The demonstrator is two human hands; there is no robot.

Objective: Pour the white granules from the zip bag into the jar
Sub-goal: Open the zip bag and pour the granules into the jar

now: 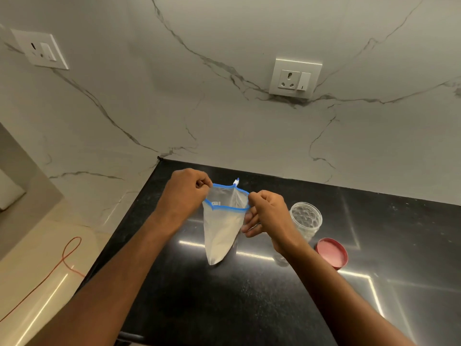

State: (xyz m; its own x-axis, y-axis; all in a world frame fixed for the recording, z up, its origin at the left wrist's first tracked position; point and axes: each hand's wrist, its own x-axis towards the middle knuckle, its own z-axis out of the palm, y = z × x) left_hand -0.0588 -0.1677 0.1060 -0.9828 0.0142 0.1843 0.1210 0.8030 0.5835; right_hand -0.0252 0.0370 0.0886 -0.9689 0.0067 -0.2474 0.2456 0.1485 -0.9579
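A clear zip bag (220, 231) with a blue zip rim hangs above the black counter, its mouth pulled open, white granules filling its lower part. My left hand (185, 193) pinches the left side of the rim. My right hand (268, 212) pinches the right side, its lower fingers loose beside the bag. A clear plastic jar (306, 221) stands open just right of my right hand. Its red lid (331, 252) lies flat on the counter in front of the jar.
The black stone counter (249, 295) meets a white marble wall with a socket plate (294, 78) behind the jar and another socket plate (41, 49) at the far left. The counter's left edge drops to a beige floor where an orange cable (67, 255) lies.
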